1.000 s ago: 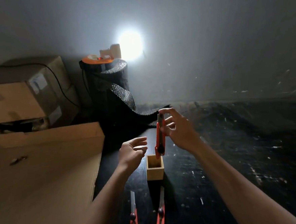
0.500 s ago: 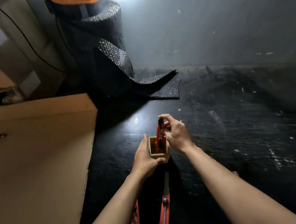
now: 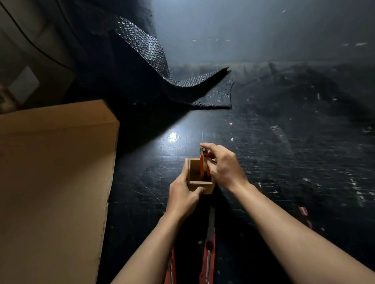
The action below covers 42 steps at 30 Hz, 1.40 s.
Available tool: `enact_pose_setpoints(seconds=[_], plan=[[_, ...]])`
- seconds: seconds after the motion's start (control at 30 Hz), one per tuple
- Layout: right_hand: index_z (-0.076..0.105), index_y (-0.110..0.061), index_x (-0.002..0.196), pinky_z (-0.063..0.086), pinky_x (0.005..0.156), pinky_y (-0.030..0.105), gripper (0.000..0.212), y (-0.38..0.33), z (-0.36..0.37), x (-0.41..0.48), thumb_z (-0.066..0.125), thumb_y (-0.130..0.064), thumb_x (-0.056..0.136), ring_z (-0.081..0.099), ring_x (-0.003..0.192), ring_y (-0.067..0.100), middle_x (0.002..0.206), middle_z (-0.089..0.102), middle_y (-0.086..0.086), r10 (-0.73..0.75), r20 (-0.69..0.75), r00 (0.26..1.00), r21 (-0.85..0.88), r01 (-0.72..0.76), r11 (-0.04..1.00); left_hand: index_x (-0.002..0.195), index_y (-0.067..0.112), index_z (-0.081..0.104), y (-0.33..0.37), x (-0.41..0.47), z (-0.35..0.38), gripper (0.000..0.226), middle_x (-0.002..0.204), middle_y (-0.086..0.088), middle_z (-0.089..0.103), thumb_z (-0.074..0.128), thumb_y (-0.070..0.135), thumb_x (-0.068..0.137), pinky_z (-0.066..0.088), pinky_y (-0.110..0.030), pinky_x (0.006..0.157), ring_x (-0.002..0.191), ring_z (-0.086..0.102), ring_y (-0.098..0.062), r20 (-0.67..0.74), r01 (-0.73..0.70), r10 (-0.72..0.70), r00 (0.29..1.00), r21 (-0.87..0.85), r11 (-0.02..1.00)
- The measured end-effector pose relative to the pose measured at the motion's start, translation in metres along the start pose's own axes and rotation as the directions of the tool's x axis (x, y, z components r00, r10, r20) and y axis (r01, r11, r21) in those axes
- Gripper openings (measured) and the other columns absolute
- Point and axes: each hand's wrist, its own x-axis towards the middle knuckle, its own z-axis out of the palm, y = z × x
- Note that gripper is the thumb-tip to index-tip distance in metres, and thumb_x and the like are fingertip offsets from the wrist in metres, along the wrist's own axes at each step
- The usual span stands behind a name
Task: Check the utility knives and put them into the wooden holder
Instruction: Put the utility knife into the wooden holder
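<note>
A small square wooden holder (image 3: 195, 186) stands on the dark floor. My left hand (image 3: 183, 193) grips its left and near sides. A red utility knife (image 3: 203, 166) stands upright inside the holder, along its right wall, and my right hand (image 3: 225, 167) pinches the knife's top end. Two more red utility knives lie on the floor nearer to me: one (image 3: 208, 251) with its blade extended toward the holder, the other (image 3: 170, 276) partly hidden by my left forearm.
A large cardboard box (image 3: 47, 185) fills the left side. A roll of black bubble wrap (image 3: 149, 49) trails onto the scratched black floor (image 3: 305, 155) beyond the holder. More boxes (image 3: 16, 54) with a black cable stand far left. A small red scrap (image 3: 303, 211) lies right.
My right hand lowered the red knife from above the holder down into it. My left hand moved in and took hold of the holder. The camera tilted downward.
</note>
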Motion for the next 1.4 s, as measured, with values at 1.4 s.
enact_pose_setpoints(seconds=[1.4], plan=[[0.064, -0.032, 0.101, 0.060, 0.071, 0.034, 0.034, -0.010, 0.036, -0.214, 0.060, -0.004, 0.083, 0.071, 0.074, 0.011, 0.080, 0.073, -0.004, 0.654, 0.340, 0.676, 0.079, -0.713, 0.697, 0.106, 0.022, 0.080, -0.051, -0.154, 0.041, 0.024, 0.087, 0.009, 0.079, 0.080, 0.012, 0.083, 0.062, -0.029, 0.088, 0.089, 0.075, -0.006, 0.173, 0.258, -0.258, 0.950, 0.021, 0.966]])
